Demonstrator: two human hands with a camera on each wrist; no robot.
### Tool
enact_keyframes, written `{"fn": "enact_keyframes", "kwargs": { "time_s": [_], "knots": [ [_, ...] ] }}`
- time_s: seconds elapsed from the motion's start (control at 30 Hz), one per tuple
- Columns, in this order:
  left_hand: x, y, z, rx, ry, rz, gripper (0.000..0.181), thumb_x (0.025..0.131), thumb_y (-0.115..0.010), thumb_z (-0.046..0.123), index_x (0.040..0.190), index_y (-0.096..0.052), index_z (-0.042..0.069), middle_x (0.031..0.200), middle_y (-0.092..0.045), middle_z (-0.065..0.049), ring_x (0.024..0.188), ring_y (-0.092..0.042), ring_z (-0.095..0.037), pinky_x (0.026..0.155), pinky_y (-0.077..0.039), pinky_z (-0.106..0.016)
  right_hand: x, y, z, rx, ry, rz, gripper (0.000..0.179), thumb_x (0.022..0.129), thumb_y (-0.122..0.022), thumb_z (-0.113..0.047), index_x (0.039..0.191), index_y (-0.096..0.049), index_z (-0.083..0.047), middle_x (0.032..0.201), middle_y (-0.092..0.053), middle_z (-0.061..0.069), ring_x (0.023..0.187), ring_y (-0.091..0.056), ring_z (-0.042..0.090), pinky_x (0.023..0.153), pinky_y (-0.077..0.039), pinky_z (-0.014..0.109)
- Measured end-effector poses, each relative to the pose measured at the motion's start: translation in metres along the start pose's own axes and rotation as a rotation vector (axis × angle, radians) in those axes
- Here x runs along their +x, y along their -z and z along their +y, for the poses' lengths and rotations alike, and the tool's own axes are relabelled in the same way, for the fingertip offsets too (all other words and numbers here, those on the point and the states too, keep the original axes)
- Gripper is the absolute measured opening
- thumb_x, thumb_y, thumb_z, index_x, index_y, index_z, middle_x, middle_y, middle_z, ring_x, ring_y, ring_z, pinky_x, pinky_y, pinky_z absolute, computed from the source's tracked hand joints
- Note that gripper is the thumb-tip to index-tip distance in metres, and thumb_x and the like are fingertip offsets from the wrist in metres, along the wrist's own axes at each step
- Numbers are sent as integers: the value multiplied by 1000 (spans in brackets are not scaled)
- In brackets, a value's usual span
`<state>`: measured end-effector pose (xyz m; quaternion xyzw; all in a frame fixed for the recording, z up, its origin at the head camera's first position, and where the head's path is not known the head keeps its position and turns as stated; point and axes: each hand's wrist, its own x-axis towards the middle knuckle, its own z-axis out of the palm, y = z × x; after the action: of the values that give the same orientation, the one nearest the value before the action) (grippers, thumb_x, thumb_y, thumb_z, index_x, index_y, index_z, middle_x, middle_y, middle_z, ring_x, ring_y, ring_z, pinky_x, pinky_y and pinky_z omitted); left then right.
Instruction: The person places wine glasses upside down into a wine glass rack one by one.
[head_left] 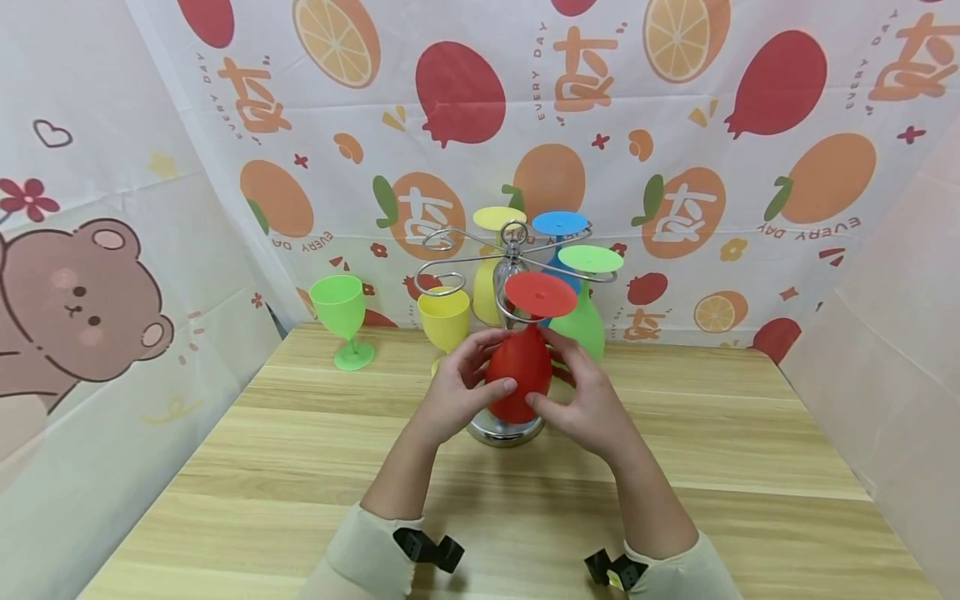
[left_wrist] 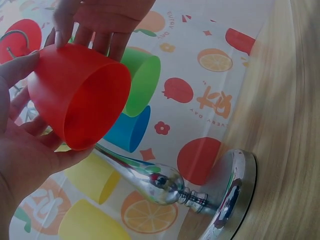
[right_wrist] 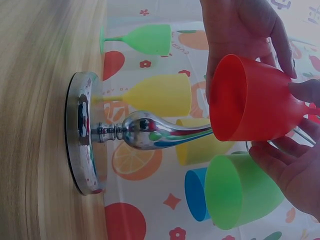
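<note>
A red plastic goblet [head_left: 519,375] hangs upside down at the front of a chrome stemware rack [head_left: 504,435], its foot above a wire loop. My left hand [head_left: 459,390] grips the bowl from the left, thumb on the front. On the opposite side, my right hand [head_left: 588,398] holds the same bowl with fingers curled round it. Both wrist views show the goblet's open mouth [left_wrist: 97,107] facing down toward the rack's round base [right_wrist: 85,135]. Behind it, green [head_left: 583,327], blue [head_left: 561,223] and yellow [head_left: 485,292] goblets hang inverted from other loops.
To the left, a green goblet [head_left: 337,307] and a yellow goblet [head_left: 444,318] stand upright on the wooden table [head_left: 300,467]. Two wire loops on the rack's left side [head_left: 441,283] carry no goblet. A fruit-print cloth [head_left: 360,208] hangs close behind the rack.
</note>
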<state>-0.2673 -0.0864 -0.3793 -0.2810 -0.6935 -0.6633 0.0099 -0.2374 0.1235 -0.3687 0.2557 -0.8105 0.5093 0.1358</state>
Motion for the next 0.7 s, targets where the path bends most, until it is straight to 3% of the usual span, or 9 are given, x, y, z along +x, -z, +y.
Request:
{"fn": "enact_keyframes", "kwargs": {
  "time_s": [0.7],
  "knots": [
    [-1, -1, -1, 11, 19, -3, 64, 85, -74, 12, 141, -47, 22, 142, -51, 0, 133, -45, -26, 103, -47, -51, -1, 0, -2, 15, 3, 4, 86, 80, -80, -11, 150, -36, -33, 147, -45, -3, 131, -48, 25, 94, -54, 46]
  ]
}}
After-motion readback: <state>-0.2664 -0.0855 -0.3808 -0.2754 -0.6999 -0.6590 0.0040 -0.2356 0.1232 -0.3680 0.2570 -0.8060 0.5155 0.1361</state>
